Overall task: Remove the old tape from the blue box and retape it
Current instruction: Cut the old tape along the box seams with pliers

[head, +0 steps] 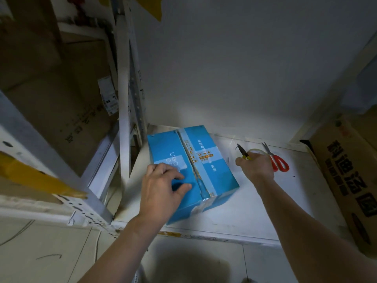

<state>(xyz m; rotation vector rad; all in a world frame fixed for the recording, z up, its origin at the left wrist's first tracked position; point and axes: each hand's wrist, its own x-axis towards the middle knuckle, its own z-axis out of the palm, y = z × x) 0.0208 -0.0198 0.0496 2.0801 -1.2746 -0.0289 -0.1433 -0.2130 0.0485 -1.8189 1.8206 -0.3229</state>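
Observation:
A blue box point(212, 170) lies on a white shelf point(255, 205), its top seam covered by a strip of clear old tape point(195, 170) running front to back. My left hand point(163, 186) rests on the box's left top flap with fingers spread. To the right of the box, my right hand point(255, 166) curls around the yellow handles of small pliers point(243, 153), whose dark tip points away. A roll of clear tape point(259, 151) lies just behind that hand, partly hidden by it.
Red-handled scissors point(278, 162) lie on the shelf right of the tape roll. A brown printed carton point(350, 180) stands at the right edge. White metal shelf posts point(124, 111) and stacked brown cartons point(61, 94) fill the left. A wall closes the back.

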